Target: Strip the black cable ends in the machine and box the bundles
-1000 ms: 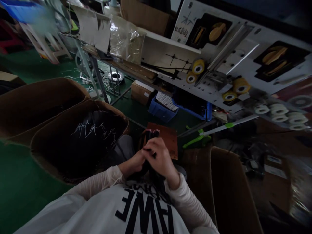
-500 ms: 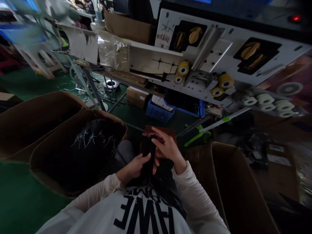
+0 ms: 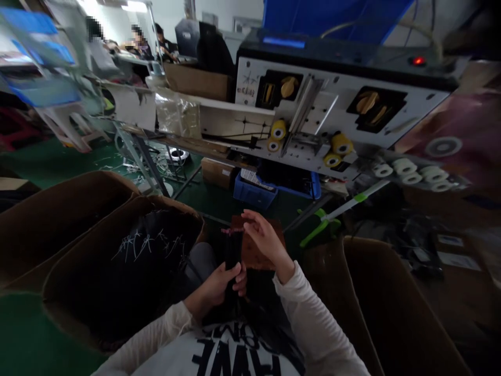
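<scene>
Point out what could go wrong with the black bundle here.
Only the left hand appears to grip the black bundle, well below its reddish ends, so the top might fan out. The right hand, open beside those ends, could knock them out of line.

Head-worn view, directed forward and down (its field wide): the wearer's printed shirt (image 3: 235, 352) lies nearest the lens, left hand (image 3: 216, 285) and right hand (image 3: 266, 243) just beyond, the white-fronted machine (image 3: 329, 102) farther ahead.

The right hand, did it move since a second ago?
Yes, the right hand moved forward, toward the far edge of the reddish-brown board.
</scene>
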Available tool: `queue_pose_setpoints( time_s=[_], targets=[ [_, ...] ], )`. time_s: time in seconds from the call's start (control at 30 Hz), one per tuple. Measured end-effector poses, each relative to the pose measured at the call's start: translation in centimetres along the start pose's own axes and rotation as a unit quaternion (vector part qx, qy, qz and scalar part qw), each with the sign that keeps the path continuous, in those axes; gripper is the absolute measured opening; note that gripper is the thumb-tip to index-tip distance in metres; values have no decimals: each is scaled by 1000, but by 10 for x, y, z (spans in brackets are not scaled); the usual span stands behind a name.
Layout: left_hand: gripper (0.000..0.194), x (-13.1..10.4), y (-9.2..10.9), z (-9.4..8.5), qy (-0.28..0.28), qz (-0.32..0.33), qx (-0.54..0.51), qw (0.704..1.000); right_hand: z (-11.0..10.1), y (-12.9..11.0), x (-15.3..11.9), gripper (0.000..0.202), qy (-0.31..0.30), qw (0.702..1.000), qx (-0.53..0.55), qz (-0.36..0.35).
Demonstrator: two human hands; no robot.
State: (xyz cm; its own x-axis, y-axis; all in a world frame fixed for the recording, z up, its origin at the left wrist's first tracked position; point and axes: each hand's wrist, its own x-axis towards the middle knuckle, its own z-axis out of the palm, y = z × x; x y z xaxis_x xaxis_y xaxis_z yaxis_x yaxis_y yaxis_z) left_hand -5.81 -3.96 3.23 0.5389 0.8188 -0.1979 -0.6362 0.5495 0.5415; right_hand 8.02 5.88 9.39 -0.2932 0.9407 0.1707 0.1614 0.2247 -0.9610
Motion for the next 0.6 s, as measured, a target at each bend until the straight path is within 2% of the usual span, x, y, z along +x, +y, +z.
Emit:
queue_pose_setpoints(
  time_s=[0.13, 0.3, 0.43, 0.5, 0.6],
  targets=[
    [24, -1, 5, -2, 21, 21, -4, 1000, -2, -6, 48, 40, 38, 989, 136, 42],
    [28, -9, 12, -3, 57, 45, -21, 997, 9, -29, 131, 37, 145, 937, 310, 73],
    [28, -17, 15, -8, 75, 59, -26, 995, 18, -47, 185, 19, 224, 908, 340, 96],
    [27, -20, 17, -12, 76, 63, -25, 995, 24, -53, 203, 13, 254, 901, 335, 107],
    [26, -24, 20, -15, 74, 69, -24, 995, 33, -58, 217, 11, 305, 897, 312, 77]
  ],
)
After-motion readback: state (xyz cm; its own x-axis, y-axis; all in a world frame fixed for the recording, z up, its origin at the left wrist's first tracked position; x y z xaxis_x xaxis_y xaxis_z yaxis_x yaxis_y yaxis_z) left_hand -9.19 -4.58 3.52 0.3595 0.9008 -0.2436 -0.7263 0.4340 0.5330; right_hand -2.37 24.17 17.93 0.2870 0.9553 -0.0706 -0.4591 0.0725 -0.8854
